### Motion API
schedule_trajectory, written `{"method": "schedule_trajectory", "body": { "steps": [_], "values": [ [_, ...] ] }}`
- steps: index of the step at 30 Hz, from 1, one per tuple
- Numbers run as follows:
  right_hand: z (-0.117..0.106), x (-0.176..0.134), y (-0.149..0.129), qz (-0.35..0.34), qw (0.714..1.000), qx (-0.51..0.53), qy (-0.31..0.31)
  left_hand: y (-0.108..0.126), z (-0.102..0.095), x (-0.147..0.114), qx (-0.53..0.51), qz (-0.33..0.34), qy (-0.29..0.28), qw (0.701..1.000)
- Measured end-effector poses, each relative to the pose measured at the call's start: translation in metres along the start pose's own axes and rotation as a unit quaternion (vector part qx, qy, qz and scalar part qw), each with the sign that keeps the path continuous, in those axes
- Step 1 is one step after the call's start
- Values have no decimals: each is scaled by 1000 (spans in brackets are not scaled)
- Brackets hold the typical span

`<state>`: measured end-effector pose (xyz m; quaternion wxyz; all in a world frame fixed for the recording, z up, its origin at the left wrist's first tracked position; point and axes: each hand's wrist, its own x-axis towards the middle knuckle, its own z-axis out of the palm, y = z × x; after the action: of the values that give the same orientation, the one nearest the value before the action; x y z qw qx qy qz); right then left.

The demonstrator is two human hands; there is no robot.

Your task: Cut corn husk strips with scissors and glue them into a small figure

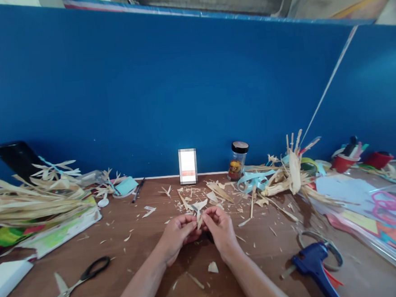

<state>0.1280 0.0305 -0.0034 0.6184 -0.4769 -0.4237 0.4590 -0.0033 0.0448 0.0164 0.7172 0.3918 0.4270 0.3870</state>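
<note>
Both my hands meet over the middle of the brown table. My left hand (182, 233) is closed in a pinch on a small pale strip of dried corn husk (199, 221). From the other side, the thumb and fingers of my right hand (220, 228) pinch the same strip. A thin greyish tip rises just above the fingers, and something dark shows under my right hand; I cannot make out either. Husk scraps (218, 192) and fine shavings lie scattered beyond my fingertips.
Open scissors (70, 291) lie front left, below a heap of dried husks (35, 198). A blue glue gun (312, 262) and a tape roll rest front right. Along the blue partition (180, 86) stand a bright blurred-out panel (188, 166), a black-lidded jar (238, 161) and a red cup (344, 161).
</note>
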Motion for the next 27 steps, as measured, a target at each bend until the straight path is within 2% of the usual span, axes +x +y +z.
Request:
{"method": "schedule_trajectory", "body": {
  "steps": [6,14,24,27],
  "values": [
    [-1,0,3,-16,1000,-15,-3,-2,0,2,-1,15,-21,1000],
    [1,-5,-8,-90,987,-130,11,-4,-4,2,32,9,-11,999],
    [0,-5,-5,-83,989,-126,-10,-2,-2,0,36,10,-4,999],
    [2,-5,-5,-63,993,-95,-12,-3,-2,1,40,12,-9,999]
  ]
}}
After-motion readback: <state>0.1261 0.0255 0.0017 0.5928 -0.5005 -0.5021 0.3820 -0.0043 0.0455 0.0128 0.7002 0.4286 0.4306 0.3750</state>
